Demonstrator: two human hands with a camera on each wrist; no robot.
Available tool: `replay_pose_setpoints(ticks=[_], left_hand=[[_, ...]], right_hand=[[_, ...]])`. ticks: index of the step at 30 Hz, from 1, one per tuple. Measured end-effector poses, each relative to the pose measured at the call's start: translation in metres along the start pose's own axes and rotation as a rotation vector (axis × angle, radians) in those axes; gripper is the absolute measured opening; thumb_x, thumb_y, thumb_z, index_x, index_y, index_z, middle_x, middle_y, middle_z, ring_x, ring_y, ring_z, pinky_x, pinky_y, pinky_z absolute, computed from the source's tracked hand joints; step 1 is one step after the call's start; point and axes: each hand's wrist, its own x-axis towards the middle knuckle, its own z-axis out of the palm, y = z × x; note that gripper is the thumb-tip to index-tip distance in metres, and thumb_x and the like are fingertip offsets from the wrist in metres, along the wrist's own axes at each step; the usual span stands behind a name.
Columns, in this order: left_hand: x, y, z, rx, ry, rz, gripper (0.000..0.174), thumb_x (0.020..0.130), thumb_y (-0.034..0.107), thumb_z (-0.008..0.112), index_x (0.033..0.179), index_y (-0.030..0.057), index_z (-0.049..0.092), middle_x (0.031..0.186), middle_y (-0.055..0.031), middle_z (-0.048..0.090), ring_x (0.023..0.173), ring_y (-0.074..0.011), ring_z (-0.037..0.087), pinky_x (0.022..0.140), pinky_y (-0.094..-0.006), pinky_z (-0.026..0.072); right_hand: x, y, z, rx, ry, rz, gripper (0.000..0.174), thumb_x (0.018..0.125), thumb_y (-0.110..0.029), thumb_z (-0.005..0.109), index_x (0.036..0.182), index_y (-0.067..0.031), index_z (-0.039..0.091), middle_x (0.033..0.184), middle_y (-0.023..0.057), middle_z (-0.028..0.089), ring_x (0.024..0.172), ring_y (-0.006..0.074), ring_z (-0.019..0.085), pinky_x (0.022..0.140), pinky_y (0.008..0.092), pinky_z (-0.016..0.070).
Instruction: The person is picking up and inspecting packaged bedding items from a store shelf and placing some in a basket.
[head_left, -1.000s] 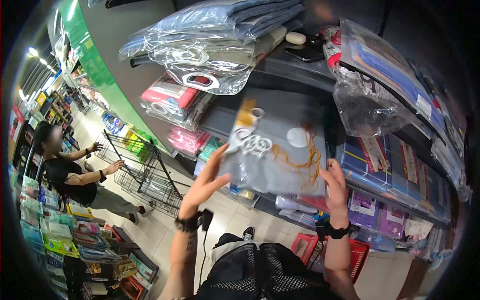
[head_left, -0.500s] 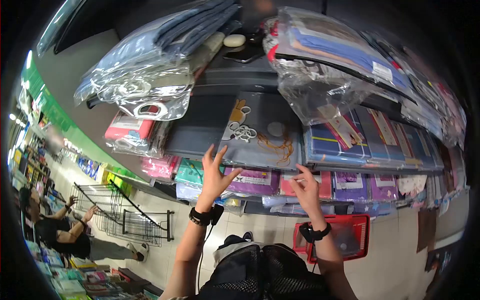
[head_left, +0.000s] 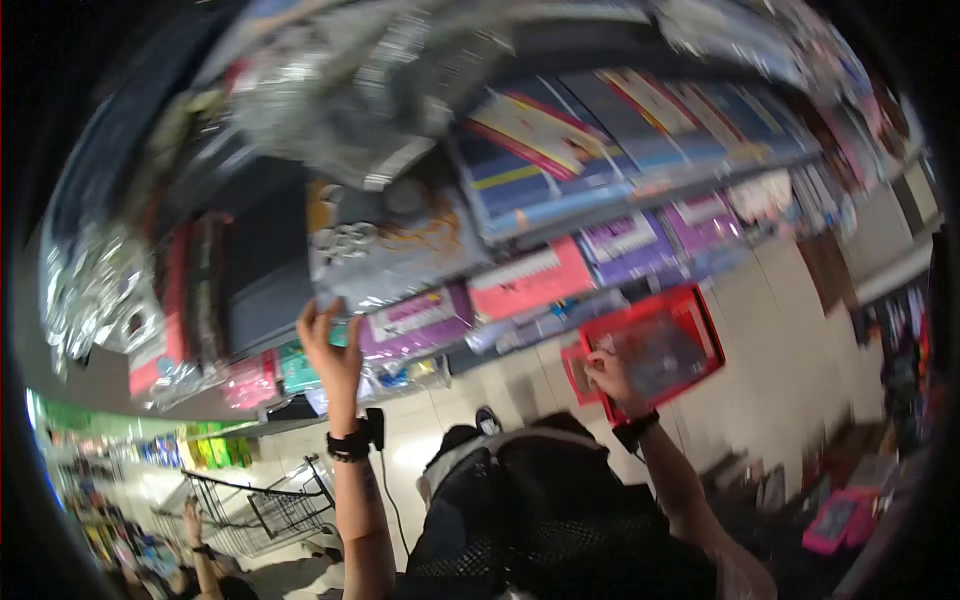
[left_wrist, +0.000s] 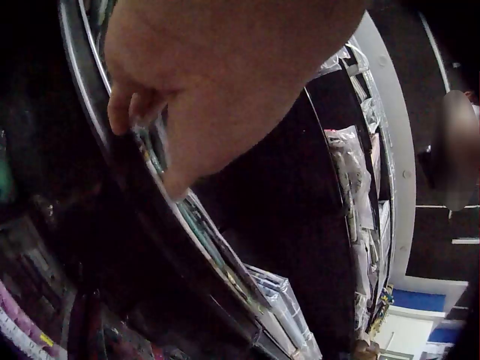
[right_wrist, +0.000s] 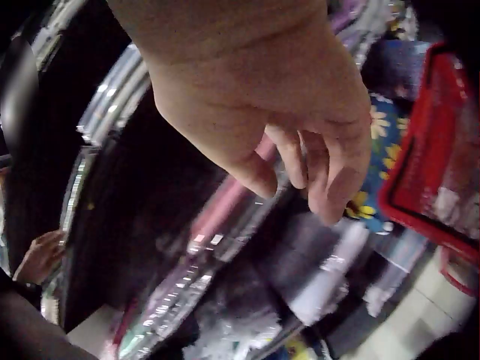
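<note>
- The dark shelf (head_left: 270, 290) is the largest thing, running beneath the grey packet and on past both its sides.
- A black wire cart (head_left: 275, 515) stands on the floor, lower down and to the left of the grey packet, well apart from it.
- A red basket (head_left: 708, 330) is on the floor too, lower down and to the right of the grey packet.
- The grey packet (head_left: 395, 265) lies flat on the shelf, one long edge toward the person. It looks light, soft and slick in its clear wrap, so it should slide readily and sag if lifted by one corner; nothing about it suggests it would break. The surest hold seems to be at both near corners, thumbs on top and fingers underneath.
- A plaid blue packet (head_left: 545, 150) lies just to the right of the grey packet.
- A purple packet (head_left: 420, 320) sits a level lower, just below the grey packet's near edge.
- The left hand (head_left: 332, 350) is at the grey packet's near left corner, its grip loose with fingers parted; whether they touch, I cannot tell.
- The right hand (head_left: 612, 375) is well apart, to the right of and below the grey packet, fingers slack, its grip holding nothing.
- White rings (head_left: 350, 242) and brown strings (head_left: 420, 240) show on the grey packet; printed or real, I cannot tell.
</note>
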Motion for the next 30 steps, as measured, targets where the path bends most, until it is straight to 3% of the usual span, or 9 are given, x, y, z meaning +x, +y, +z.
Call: replay_pose_setpoints(ticks=[6, 8, 11, 16, 20, 22, 24, 28, 30], left_hand=[[-0.014, 0.039, 0.01, 0.111, 0.03, -0.016, 0.04, 0.084, 0.014, 0.074, 0.12, 0.0069, 0.06, 0.133, -0.0184, 0.042, 0.123, -0.0322, 0.043, 0.1, -0.0427, 0.0366], [-0.032, 0.046, 0.012, 0.096, 0.226, -0.014, 0.038, 0.087, 0.013, 0.07, 0.121, 0.0027, 0.055, 0.135, -0.0203, 0.038, 0.128, -0.0327, 0.036, 0.104, -0.0446, 0.0311], [-0.073, 0.031, 0.017, 0.109, -0.005, -0.013, 0.028, 0.087, 0.009, 0.067, 0.111, -0.0004, 0.055, 0.119, -0.0199, 0.049, 0.116, -0.0318, 0.045, 0.101, -0.0429, 0.0333], [-0.186, -0.059, 0.053, 0.023, -0.717, -0.276, 0.027, 0.083, 0.016, 0.071, 0.103, -0.0005, 0.062, 0.095, -0.0176, 0.066, 0.09, -0.0305, 0.063, 0.082, -0.0376, 0.0489], [-0.258, -0.099, 0.053, 0.098, -0.996, -0.51, 0.03, 0.082, 0.023, 0.072, 0.1, 0.0008, 0.066, 0.092, -0.0166, 0.07, 0.084, -0.0287, 0.069, 0.074, -0.036, 0.0552], [-0.29, -0.113, 0.046, 0.174, -0.993, -0.497, 0.029, 0.086, 0.028, 0.065, 0.086, -0.0011, 0.067, 0.076, -0.015, 0.07, 0.07, -0.0278, 0.069, 0.067, -0.0359, 0.0563], [-0.308, -0.121, 0.031, -0.188, -1.01, -1.208, 0.038, 0.09, 0.032, 0.06, 0.077, -0.0032, 0.065, 0.065, -0.0146, 0.066, 0.055, -0.024, 0.066, 0.056, -0.0361, 0.0546], [-0.355, -0.143, 0.011, 0.281, -1.105, -0.838, 0.068, 0.093, 0.052, 0.049, 0.053, -0.0032, 0.057, 0.047, -0.0181, 0.053, 0.046, -0.0273, 0.059, 0.05, -0.0436, 0.0457], [-0.393, -0.174, 0.005, 0.387, -0.962, -0.907, 0.07, 0.093, 0.052, 0.049, 0.054, -0.0059, 0.055, 0.048, -0.022, 0.051, 0.046, -0.0313, 0.054, 0.052, -0.0481, 0.0404]], right_hand=[[-0.077, 0.15, -0.015, 0.022, 0.115, 0.569, 0.019, 0.076, -0.014, 0.069, 0.092, -0.0046, 0.064, 0.076, 0.0062, 0.065, 0.056, 0.017, 0.062, 0.048, 0.0293, 0.0513], [-0.084, 0.162, -0.02, 0.363, 0.425, 0.811, 0.016, 0.072, -0.014, 0.071, 0.084, -0.0047, 0.065, 0.073, 0.0068, 0.065, 0.05, 0.0175, 0.062, 0.042, 0.0299, 0.0512], [-0.085, 0.204, -0.019, 0.113, 0.425, 0.957, 0.017, 0.076, -0.015, 0.067, 0.086, -0.0015, 0.069, 0.082, 0.0112, 0.069, 0.069, 0.0222, 0.068, 0.048, 0.034, 0.0545], [-0.079, 0.254, -0.004, -0.76, 0.195, 0.701, 0.041, 0.084, -0.042, 0.051, 0.092, -0.0068, 0.071, 0.086, 0.0168, 0.069, 0.079, 0.0321, 0.068, 0.068, 0.0489, 0.0513], [-0.072, 0.187, -0.018, -0.561, 0.174, 0.776, 0.028, 0.08, -0.034, 0.062, 0.089, -0.0081, 0.07, 0.085, 0.0129, 0.069, 0.077, 0.0267, 0.066, 0.06, 0.0381, 0.0509], [-0.071, 0.183, -0.017, 0.431, 0.522, 1.023, 0.026, 0.077, -0.029, 0.069, 0.089, -0.0069, 0.07, 0.083, 0.0125, 0.068, 0.075, 0.0216, 0.065, 0.057, 0.0352, 0.0506], [-0.061, 0.202, -0.004, 0.384, 0.575, 1.039, 0.029, 0.076, -0.031, 0.069, 0.092, -0.0068, 0.069, 0.082, 0.0127, 0.067, 0.073, 0.0201, 0.064, 0.057, 0.035, 0.0507], [-0.043, 0.203, 0.007, -0.093, 0.327, 1.058, 0.035, 0.09, -0.032, 0.047, 0.097, -0.0066, 0.069, 0.096, 0.0099, 0.069, 0.092, 0.0241, 0.064, 0.076, 0.0421, 0.0485], [-0.044, 0.212, 0.008, -0.24, 0.236, 0.972, 0.032, 0.084, -0.031, 0.056, 0.096, -0.0049, 0.069, 0.095, 0.0126, 0.069, 0.09, 0.0238, 0.066, 0.074, 0.0408, 0.0506]])
